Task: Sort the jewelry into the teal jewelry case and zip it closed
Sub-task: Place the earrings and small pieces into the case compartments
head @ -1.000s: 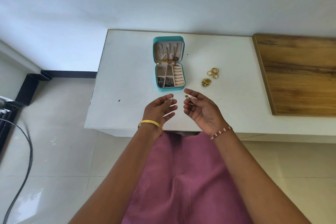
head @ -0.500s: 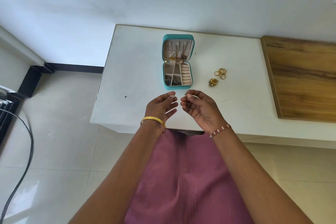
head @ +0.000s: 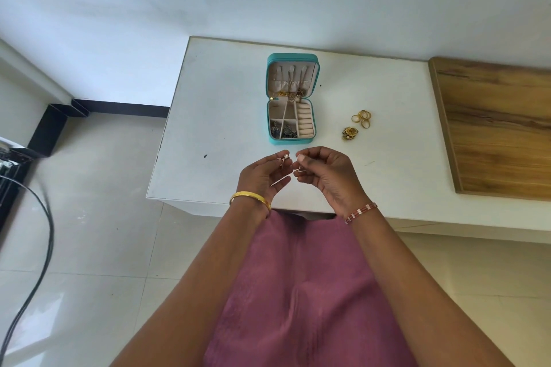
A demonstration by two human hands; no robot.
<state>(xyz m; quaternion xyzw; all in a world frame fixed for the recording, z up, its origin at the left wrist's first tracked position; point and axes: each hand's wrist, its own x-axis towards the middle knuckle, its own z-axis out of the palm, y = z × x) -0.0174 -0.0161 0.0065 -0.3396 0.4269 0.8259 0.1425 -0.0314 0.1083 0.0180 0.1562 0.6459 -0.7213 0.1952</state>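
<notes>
Teal case [head: 292,98] lies open beyond both hands' grips, each pinching an earring.

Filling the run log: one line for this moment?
left hand: pinching earring | right hand: pinching earring | teal case: open | gold rings: on table

No text, label, brand, number or sign can be read anywhere in the head view. The teal jewelry case [head: 292,98], lying open toward the back of the white table [head: 220,116], shows plain outer and inner surfaces with no lettering. The wooden board [head: 495,128] at the table's right edge bears only grain.
</notes>
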